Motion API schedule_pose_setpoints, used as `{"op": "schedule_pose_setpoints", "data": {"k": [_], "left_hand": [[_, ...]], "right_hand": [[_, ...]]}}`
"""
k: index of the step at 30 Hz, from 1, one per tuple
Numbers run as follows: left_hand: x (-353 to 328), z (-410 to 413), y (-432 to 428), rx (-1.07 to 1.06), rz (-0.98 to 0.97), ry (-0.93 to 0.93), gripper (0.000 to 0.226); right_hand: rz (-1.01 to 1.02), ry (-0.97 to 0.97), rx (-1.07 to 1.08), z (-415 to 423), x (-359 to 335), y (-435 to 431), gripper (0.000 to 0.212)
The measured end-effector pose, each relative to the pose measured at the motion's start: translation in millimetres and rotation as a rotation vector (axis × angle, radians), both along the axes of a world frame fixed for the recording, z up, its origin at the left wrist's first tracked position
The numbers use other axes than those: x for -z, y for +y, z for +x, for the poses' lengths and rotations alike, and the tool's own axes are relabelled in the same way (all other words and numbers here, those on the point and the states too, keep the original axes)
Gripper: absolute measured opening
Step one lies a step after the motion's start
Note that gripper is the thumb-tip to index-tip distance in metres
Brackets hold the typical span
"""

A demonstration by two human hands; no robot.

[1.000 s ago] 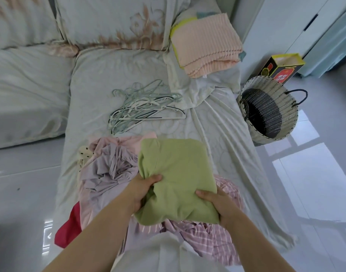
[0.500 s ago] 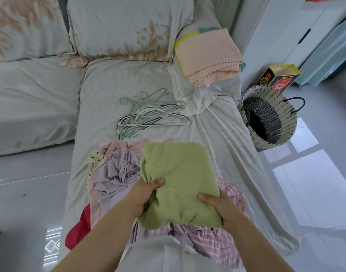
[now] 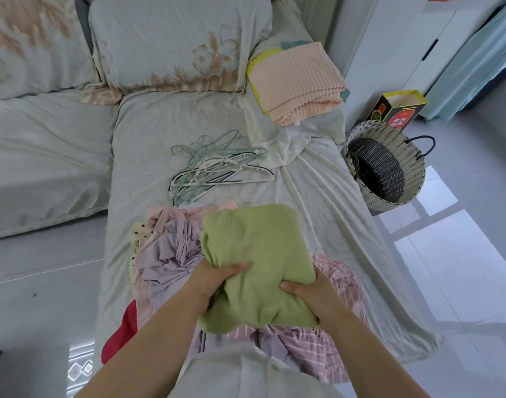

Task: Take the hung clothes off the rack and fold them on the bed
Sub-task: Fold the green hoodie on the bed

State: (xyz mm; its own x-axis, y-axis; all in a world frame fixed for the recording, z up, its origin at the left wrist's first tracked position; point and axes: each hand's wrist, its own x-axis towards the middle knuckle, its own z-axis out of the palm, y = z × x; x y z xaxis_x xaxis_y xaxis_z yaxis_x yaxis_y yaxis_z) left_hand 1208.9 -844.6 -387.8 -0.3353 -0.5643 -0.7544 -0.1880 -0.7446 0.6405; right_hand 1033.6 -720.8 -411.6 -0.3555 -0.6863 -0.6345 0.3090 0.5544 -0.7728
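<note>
A folded green garment [image 3: 257, 262] lies on top of a pile of loose clothes at the near end of the bed [image 3: 326, 202]. My left hand [image 3: 214, 280] grips its left edge, thumb on top. My right hand [image 3: 312, 294] grips its right near edge, thumb on top and fingers tucked under. The pile holds a lilac garment [image 3: 168, 254], a pink checked shirt [image 3: 332, 340], a pale pink piece [image 3: 171, 216], a dotted cream piece [image 3: 139, 231] and a red garment [image 3: 122, 334] hanging off the bed's left side. A heap of empty hangers [image 3: 214, 170] lies mid-bed.
A folded peach blanket [image 3: 297, 81] lies at the bed's far right beside a floral pillow [image 3: 174, 44]. A woven basket [image 3: 386, 165] and a black-and-yellow box [image 3: 398, 110] stand on the floor to the right. A second cushioned bed [image 3: 45, 153] lies to the left.
My hands keep their grip on the green garment and have shifted only slightly. The view has tilted so the bed's far end sits lower in frame.
</note>
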Motion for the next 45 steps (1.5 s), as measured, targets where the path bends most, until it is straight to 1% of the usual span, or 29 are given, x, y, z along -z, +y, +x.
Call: {"op": "schedule_pose_setpoints", "data": {"k": [2,5,7,10,13,14,15,16,18,19,20,22,25,28,30,34,38,42,43,45], "left_hand": [[-0.7,0.4,1.2,-0.015,-0.018,-0.022,0.071],[1.7,2.0,4.7,-0.022,-0.029,-0.048,0.050],[4.1,4.2,8.1,-0.015,-0.018,-0.051,0.048],[7.9,7.2,14.8,-0.005,0.017,-0.031,0.047],[9.2,9.5,22.8,-0.004,0.044,-0.013,0.041],[9.7,10.3,24.9,-0.004,0.050,-0.011,0.039],[9.5,11.1,27.0,-0.004,0.057,-0.011,0.040],[9.4,11.6,28.8,-0.006,0.065,-0.009,0.042],[9.4,10.1,32.4,-0.014,0.089,0.006,0.041],[8.0,8.0,35.4,-0.013,0.106,0.020,0.039],[6.4,4.6,39.1,-0.010,0.121,0.035,0.036],[2.0,-4.0,49.0,-0.002,0.138,0.059,0.031],[0.7,-19.7,67.2,0.013,0.138,0.059,0.033],[4.5,-43.5,91.3,0.019,0.158,0.048,0.032],[8.1,-65.3,112.9,0.009,0.173,0.046,0.029],[20.3,-121.7,166.5,-0.027,0.173,0.027,0.027],[22.5,-177.8,222.6,-0.070,0.193,0.016,0.023],[20.8,-209.9,265.7,-0.108,0.165,0.003,0.029],[20.4,-214.4,272.3,-0.113,0.150,-0.010,0.035],[19.1,-221.1,280.3,-0.122,0.109,-0.035,0.040]], "right_hand": [[0.010,-0.002,0.011,2.7,0.9,2.9,0.115],[0.022,-0.018,0.030,6.7,2.1,7.8,0.119],[0.020,-0.033,0.041,8.2,4.4,11.9,0.119],[0.032,-0.057,0.048,9.5,6.8,18.8,0.112],[0.053,-0.087,0.058,11.0,9.3,28.4,0.115],[0.060,-0.106,0.065,12.0,8.7,32.4,0.113],[0.062,-0.130,0.078,12.9,7.0,36.2,0.105],[0.060,-0.172,0.109,13.8,5.2,40.5,0.092],[0.063,-0.307,0.204,14.6,0.6,51.3,0.056],[0.064,-0.392,0.253,14.4,-0.5,58.7,0.046],[0.062,-0.465,0.303,13.4,-0.8,66.6,0.045],[0.070,-0.564,0.365,9.9,-1.9,83.2,0.049],[0.072,-0.617,0.318,-2.8,-8.0,108.4,0.042],[0.061,-0.604,0.280,-25.2,-11.0,132.5,0.044],[0.057,-0.554,0.296,-45.7,-10.6,151.3,0.038],[0.039,-0.474,0.289,-104.4,-6.1,198.9,0.051],[-0.014,-0.360,0.229,-162.2,-12.8,243.5,0.045],[-0.003,-0.377,0.189,-196.8,-11.9,277.5,0.067],[0.002,-0.389,0.180,-201.8,-9.4,284.1,0.066],[0.003,-0.412,0.178,-208.7,-3.1,292.8,0.053]]}}
